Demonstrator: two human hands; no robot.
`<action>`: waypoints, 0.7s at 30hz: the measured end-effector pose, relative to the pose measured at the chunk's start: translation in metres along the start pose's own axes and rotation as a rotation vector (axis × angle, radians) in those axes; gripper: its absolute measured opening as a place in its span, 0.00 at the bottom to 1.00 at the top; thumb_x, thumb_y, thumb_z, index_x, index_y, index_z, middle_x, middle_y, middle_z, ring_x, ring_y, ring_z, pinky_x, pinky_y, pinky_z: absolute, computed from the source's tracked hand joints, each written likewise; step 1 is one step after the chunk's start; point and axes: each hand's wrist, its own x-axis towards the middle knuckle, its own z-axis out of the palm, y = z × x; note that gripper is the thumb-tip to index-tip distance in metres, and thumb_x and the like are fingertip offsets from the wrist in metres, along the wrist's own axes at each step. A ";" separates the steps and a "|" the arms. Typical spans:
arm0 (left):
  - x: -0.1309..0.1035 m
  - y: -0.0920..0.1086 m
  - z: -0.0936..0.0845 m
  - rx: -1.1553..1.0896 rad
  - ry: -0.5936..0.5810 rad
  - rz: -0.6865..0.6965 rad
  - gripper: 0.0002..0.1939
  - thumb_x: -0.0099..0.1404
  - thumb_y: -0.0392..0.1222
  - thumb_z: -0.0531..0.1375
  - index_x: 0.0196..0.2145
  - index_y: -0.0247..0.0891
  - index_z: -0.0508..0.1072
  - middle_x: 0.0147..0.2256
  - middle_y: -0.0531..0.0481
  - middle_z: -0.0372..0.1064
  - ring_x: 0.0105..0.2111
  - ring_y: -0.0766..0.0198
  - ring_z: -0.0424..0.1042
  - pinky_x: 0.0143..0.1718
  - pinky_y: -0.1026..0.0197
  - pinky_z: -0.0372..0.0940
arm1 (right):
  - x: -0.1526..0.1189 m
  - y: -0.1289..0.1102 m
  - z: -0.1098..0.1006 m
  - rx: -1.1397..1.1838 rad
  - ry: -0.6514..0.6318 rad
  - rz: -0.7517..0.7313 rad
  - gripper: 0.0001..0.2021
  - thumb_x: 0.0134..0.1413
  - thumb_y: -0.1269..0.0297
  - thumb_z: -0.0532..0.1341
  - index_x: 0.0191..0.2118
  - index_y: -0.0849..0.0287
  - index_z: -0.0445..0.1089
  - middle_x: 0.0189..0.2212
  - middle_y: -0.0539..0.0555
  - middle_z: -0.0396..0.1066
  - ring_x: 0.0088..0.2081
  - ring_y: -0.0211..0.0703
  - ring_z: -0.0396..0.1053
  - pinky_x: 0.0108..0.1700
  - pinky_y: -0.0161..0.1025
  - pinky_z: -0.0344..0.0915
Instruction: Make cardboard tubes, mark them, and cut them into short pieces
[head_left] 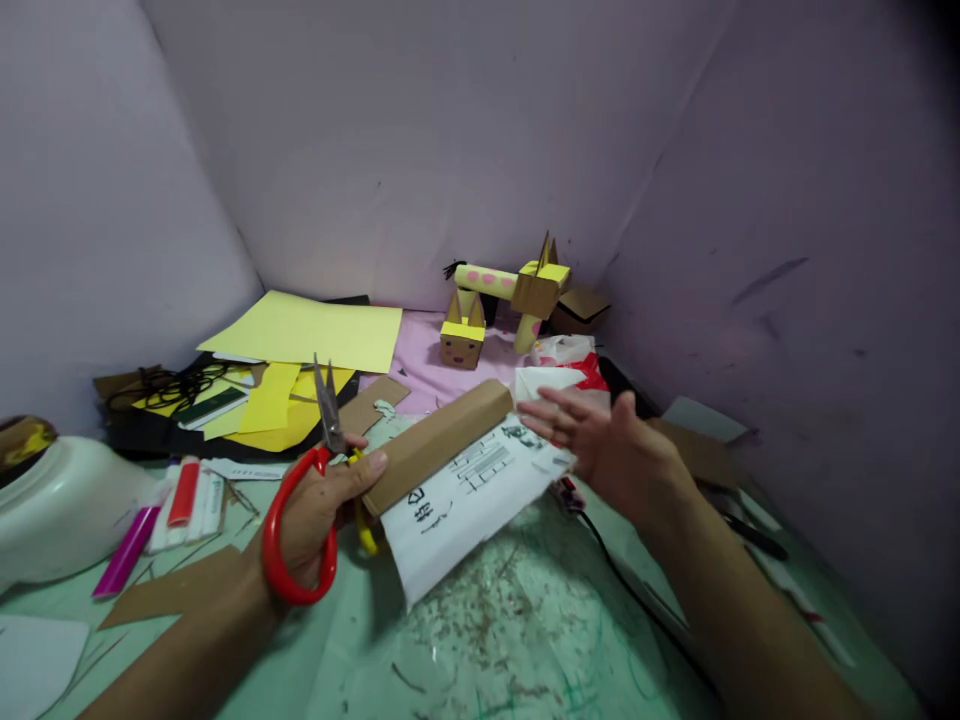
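My left hand (330, 500) grips the near left end of a folded brown cardboard strip (442, 440), thumb on top. Red-handled scissors (300, 540) hang on the same hand, blades pointing up and slightly apart. Below that hand shows a yellow object (365, 530), mostly hidden. White paper (480, 500) with black print extends from the strip's lower edge. My right hand (600, 440) is raised palm up by the strip's far right end, fingers spread, holding nothing.
Small cardboard animal figures (463, 343) stand at the back. Yellow sheets (307, 330) and black cord lie back left, near a white container (67, 510) and a purple tube (127, 553). A black cable (630, 585) crosses the green table (510, 640) on the right.
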 end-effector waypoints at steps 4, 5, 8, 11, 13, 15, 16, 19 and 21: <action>0.001 -0.008 0.009 -0.093 0.046 0.074 0.32 0.38 0.46 0.74 0.37 0.41 0.62 0.24 0.60 0.71 0.21 0.66 0.72 0.23 0.66 0.67 | -0.031 0.035 0.019 -0.086 -0.095 0.147 0.35 0.36 0.42 0.70 0.50 0.57 0.70 0.48 0.60 0.74 0.44 0.55 0.74 0.34 0.47 0.76; 0.000 -0.010 0.011 -0.096 0.043 0.080 0.32 0.39 0.47 0.74 0.38 0.41 0.62 0.23 0.60 0.71 0.21 0.67 0.72 0.23 0.67 0.67 | -0.036 0.043 0.028 -0.101 -0.087 0.134 0.34 0.39 0.43 0.69 0.52 0.56 0.69 0.48 0.60 0.74 0.45 0.55 0.73 0.33 0.46 0.76; 0.000 -0.017 0.013 -0.083 -0.009 0.074 0.31 0.42 0.48 0.73 0.39 0.41 0.61 0.22 0.59 0.71 0.22 0.65 0.72 0.25 0.65 0.69 | -0.041 0.058 0.053 -0.110 -0.030 0.125 0.27 0.42 0.51 0.70 0.49 0.58 0.71 0.43 0.59 0.77 0.43 0.56 0.74 0.32 0.43 0.74; 0.002 -0.020 0.009 0.025 -0.090 0.090 0.28 0.47 0.54 0.69 0.40 0.41 0.62 0.19 0.59 0.68 0.19 0.65 0.69 0.21 0.65 0.66 | -0.036 0.059 0.062 -0.107 0.170 0.159 0.20 0.37 0.62 0.70 0.41 0.61 0.74 0.37 0.58 0.79 0.40 0.55 0.75 0.35 0.43 0.72; 0.003 -0.018 0.001 0.129 -0.111 0.139 0.25 0.52 0.58 0.66 0.39 0.40 0.63 0.21 0.57 0.68 0.18 0.65 0.68 0.18 0.66 0.64 | -0.030 0.053 0.060 -0.130 0.320 0.171 0.16 0.36 0.65 0.67 0.36 0.62 0.73 0.31 0.56 0.79 0.33 0.53 0.76 0.30 0.40 0.70; 0.002 -0.013 -0.009 0.255 -0.100 0.227 0.22 0.57 0.60 0.61 0.39 0.40 0.65 0.25 0.54 0.70 0.21 0.64 0.69 0.19 0.65 0.64 | -0.024 0.042 0.056 -0.158 0.398 0.130 0.14 0.34 0.67 0.64 0.34 0.63 0.72 0.26 0.54 0.77 0.27 0.50 0.74 0.23 0.37 0.66; 0.001 -0.009 -0.014 0.345 -0.101 0.285 0.21 0.60 0.60 0.58 0.40 0.41 0.66 0.26 0.54 0.70 0.22 0.64 0.69 0.20 0.65 0.65 | -0.020 0.035 0.054 -0.155 0.414 0.089 0.13 0.33 0.68 0.63 0.33 0.63 0.72 0.24 0.53 0.76 0.25 0.48 0.73 0.22 0.36 0.65; -0.004 0.001 -0.026 0.748 -0.155 0.494 0.17 0.62 0.56 0.55 0.42 0.43 0.69 0.28 0.52 0.72 0.24 0.62 0.72 0.24 0.64 0.67 | -0.010 0.011 0.051 -0.076 0.452 -0.074 0.12 0.32 0.71 0.63 0.31 0.62 0.70 0.23 0.51 0.75 0.23 0.42 0.71 0.21 0.33 0.65; -0.010 0.005 -0.032 0.968 -0.145 0.637 0.15 0.60 0.54 0.57 0.39 0.45 0.73 0.30 0.51 0.75 0.29 0.60 0.75 0.29 0.64 0.69 | -0.005 -0.003 0.052 -0.017 0.505 -0.182 0.14 0.30 0.73 0.62 0.32 0.62 0.69 0.21 0.49 0.73 0.21 0.40 0.69 0.20 0.33 0.66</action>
